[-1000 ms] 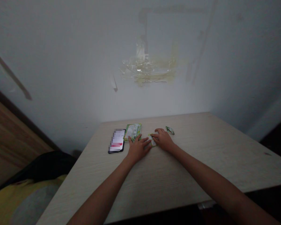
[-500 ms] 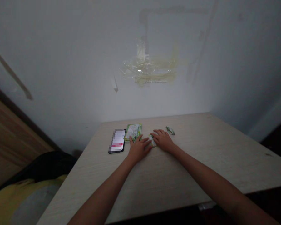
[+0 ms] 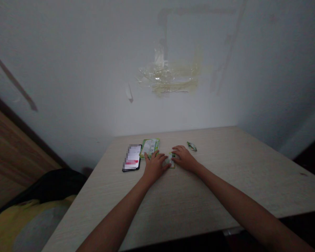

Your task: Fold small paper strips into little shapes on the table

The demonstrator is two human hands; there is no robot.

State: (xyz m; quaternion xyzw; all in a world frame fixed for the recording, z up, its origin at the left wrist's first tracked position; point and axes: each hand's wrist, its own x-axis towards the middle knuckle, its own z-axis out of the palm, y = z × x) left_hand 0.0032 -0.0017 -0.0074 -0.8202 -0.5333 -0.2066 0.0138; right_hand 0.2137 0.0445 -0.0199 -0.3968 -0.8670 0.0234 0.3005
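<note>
Both my hands rest on a pale wooden table (image 3: pixel 225 182), meeting over a small green-and-white packet (image 3: pixel 170 161). My left hand (image 3: pixel 154 166) lies with its fingers stretched out, the fingertips on the packet's left side. My right hand (image 3: pixel 184 158) has its fingers curled onto the packet's right end. The packet is mostly covered by the fingers. A larger green-and-white packet (image 3: pixel 149 147) lies flat just beyond my left hand.
A black phone (image 3: pixel 132 158) with a lit screen lies left of the larger packet. A small torn green wrapper piece (image 3: pixel 191 146) sits right of my right hand. The white wall carries old tape residue (image 3: pixel 168 78). Dark and yellow fabric (image 3: pixel 34 206) lies at lower left.
The small packet has turned slightly and slid a little toward me under both hands' fingers. Arms and other objects have hardly moved.
</note>
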